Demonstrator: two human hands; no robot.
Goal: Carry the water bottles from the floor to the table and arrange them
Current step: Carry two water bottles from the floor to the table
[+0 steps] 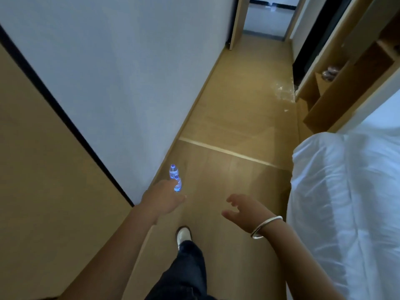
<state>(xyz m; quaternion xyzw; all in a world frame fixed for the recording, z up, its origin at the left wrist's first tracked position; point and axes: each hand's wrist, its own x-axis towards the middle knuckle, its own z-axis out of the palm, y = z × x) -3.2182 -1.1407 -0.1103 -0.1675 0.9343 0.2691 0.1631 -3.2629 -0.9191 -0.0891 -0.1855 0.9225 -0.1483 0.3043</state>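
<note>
Bottles (175,178), two small ones, stand on the wooden floor (229,169) by the white wall (129,83), just beyond the left hand (162,201); both it and the right hand (244,211) are spread and empty. Pickup looks about to begin, needing a reach down and forward. White bedding (346,191) lies right of the hands; no table shows.

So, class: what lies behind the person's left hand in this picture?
Two water bottles stand on the wooden floor by the white wall. The left hand covers part of the nearer bottle, so its lower side cannot be seen.
</note>
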